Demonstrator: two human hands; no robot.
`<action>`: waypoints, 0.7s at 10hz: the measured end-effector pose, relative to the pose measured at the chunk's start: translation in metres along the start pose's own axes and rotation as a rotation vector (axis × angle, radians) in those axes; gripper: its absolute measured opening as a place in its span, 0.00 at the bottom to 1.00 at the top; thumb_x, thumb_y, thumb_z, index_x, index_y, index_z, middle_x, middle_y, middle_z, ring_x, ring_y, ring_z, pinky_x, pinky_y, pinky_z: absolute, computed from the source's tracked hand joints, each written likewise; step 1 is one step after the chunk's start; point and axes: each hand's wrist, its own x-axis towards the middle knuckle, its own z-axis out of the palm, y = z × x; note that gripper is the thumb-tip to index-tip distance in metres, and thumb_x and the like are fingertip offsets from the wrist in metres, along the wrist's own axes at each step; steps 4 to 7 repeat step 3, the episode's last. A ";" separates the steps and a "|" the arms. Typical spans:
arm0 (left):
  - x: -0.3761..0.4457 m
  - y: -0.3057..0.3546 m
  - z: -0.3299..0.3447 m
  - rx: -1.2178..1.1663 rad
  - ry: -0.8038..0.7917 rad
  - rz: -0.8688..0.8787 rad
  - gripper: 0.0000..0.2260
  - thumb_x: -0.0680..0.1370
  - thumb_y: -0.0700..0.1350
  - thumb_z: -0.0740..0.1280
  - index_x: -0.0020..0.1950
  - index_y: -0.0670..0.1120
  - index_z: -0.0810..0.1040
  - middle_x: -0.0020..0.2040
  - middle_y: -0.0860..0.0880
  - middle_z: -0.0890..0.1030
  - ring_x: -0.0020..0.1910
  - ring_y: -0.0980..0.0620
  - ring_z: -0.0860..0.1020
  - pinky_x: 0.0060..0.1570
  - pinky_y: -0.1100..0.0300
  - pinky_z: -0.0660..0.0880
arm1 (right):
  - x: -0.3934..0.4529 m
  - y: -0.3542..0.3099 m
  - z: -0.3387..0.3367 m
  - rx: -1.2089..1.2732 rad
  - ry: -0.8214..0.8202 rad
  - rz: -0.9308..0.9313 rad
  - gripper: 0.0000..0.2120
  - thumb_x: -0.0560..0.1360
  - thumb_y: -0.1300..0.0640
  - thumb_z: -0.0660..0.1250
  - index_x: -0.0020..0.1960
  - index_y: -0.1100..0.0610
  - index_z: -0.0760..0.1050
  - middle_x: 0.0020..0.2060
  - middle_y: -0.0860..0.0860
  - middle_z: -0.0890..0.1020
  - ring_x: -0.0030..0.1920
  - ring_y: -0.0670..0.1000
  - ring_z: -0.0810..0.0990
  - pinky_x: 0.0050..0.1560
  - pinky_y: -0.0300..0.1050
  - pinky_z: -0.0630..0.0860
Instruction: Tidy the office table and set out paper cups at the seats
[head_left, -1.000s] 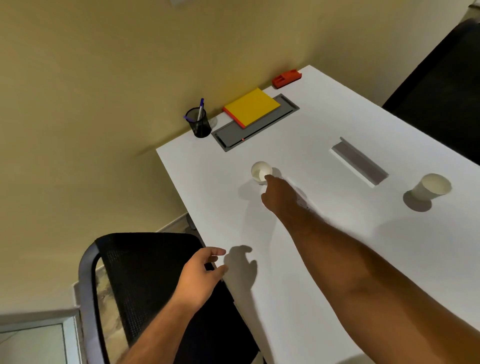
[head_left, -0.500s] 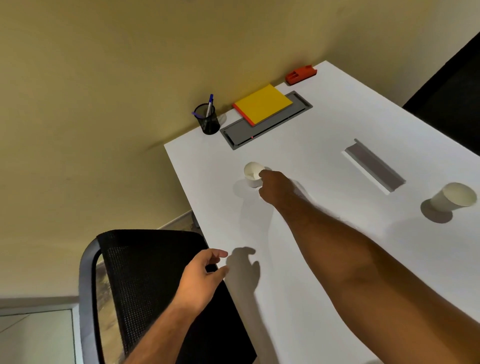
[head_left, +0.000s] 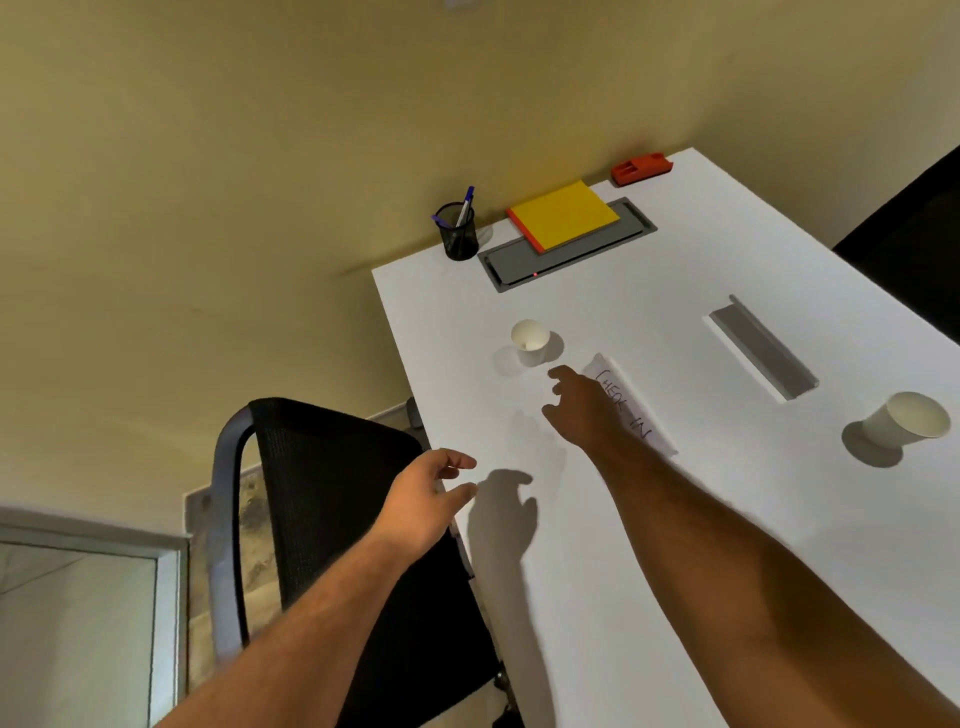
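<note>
The fingers (head_left: 558, 376) of the right hand (head_left: 587, 408) are seen released and loosely spread just short of the paper cup (head_left: 530, 342), which was gripped half a second ago and has been left upright near the counter's (head_left: 649, 571) left edge, by the black chair (head_left: 332, 493). This seat is judged served. The left hand (head_left: 423, 501) is held relaxed and empty over the counter edge. A second cup (head_left: 906, 427) stands well apart to the right. A handwritten card (head_left: 631, 410) lies partly under the right wrist. Beyond, a pen holder (head_left: 458, 231), yellow pad (head_left: 563, 214), grey cable tray (head_left: 566, 249) and red stapler-like item (head_left: 641, 167) are ranged against the yellow wall (head_left: 260, 156).
</note>
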 end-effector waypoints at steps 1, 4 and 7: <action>-0.018 0.001 -0.009 0.039 -0.006 0.022 0.12 0.78 0.46 0.74 0.59 0.58 0.82 0.59 0.56 0.81 0.61 0.59 0.78 0.60 0.61 0.75 | -0.048 -0.008 0.010 0.039 -0.029 -0.038 0.26 0.80 0.56 0.71 0.76 0.54 0.71 0.66 0.51 0.82 0.67 0.53 0.79 0.68 0.48 0.76; -0.058 -0.008 -0.029 0.071 0.003 0.025 0.15 0.77 0.47 0.76 0.63 0.53 0.81 0.60 0.50 0.83 0.57 0.55 0.80 0.46 0.70 0.71 | -0.116 -0.035 0.018 -0.022 -0.009 -0.114 0.26 0.80 0.57 0.70 0.76 0.54 0.71 0.67 0.52 0.82 0.67 0.54 0.79 0.67 0.47 0.75; -0.058 -0.008 -0.029 0.071 0.003 0.025 0.15 0.77 0.47 0.76 0.63 0.53 0.81 0.60 0.50 0.83 0.57 0.55 0.80 0.46 0.70 0.71 | -0.116 -0.035 0.018 -0.022 -0.009 -0.114 0.26 0.80 0.57 0.70 0.76 0.54 0.71 0.67 0.52 0.82 0.67 0.54 0.79 0.67 0.47 0.75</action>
